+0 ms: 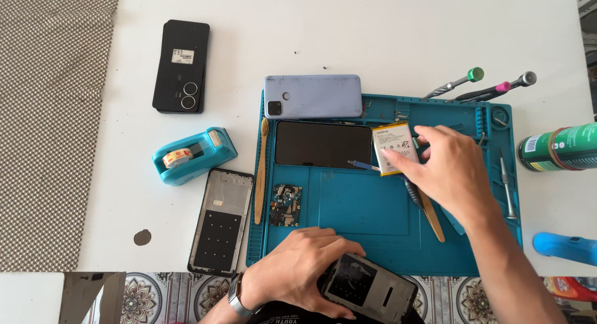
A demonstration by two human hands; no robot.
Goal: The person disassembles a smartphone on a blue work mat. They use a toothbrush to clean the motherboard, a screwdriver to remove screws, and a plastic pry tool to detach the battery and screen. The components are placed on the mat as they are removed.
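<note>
My left hand (297, 268) grips a dark phone frame (368, 289) at the near edge of the table, tilted toward me. My right hand (451, 171) reaches over the blue work mat (367, 209) and its fingers rest on a white phone battery with a yellow edge (392, 147). The battery lies just right of a black phone screen (322, 144) on the mat. Under my right hand lie a dark tool and a wooden stick (433, 218).
A bluish phone (313, 96) sits at the mat's top edge. A small circuit board (285, 205) and a bamboo toothbrush (261, 171) lie on the mat's left. Off the mat: a tape dispenser (193, 155), a phone mid-frame (221, 221), a black phone (181, 66), screwdrivers (482, 87), a green can (558, 148).
</note>
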